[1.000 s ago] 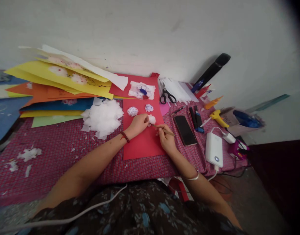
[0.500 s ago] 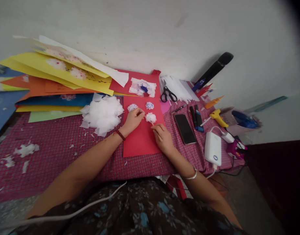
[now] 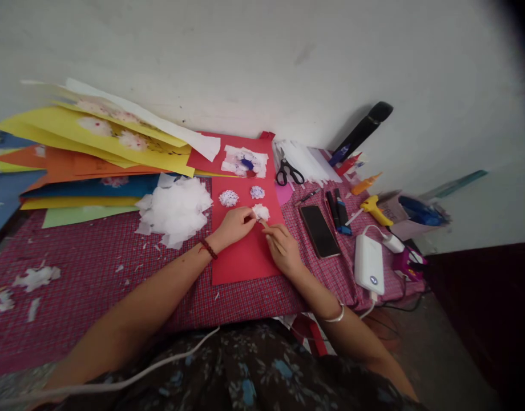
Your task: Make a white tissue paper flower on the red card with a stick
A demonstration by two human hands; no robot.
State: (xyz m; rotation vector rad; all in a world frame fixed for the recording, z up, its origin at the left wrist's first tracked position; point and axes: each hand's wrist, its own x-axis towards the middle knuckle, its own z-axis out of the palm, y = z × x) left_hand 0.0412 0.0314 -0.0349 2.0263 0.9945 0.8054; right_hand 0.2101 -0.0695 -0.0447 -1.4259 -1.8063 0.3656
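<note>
A sheet of red paper (image 3: 241, 260) lies in front of me. On it sit a white ruffled paper puff (image 3: 261, 212) and two purple-speckled puffs, a left one (image 3: 229, 198) and a right one (image 3: 257, 192). My left hand (image 3: 233, 226) is closed in a pinch at the white puff's left edge; whatever is between its fingertips is too small to make out. From the lower right, my right hand (image 3: 283, 249) reaches the same puff with curled fingers. Something thin seems to stick out from them to the puff, its kind unclear.
Left of the red sheet is a heap of white paper pieces (image 3: 174, 211), with stacked coloured papers (image 3: 87, 165) behind. To the right lie black scissors (image 3: 289, 172), a phone (image 3: 319, 231), a yellow glue gun (image 3: 376, 210) and a white power bank (image 3: 369, 264).
My left hand has moved right, up to the white puff, uncovering the left speckled puff. My right hand stays beside the white puff. The whole view has shifted slightly.
</note>
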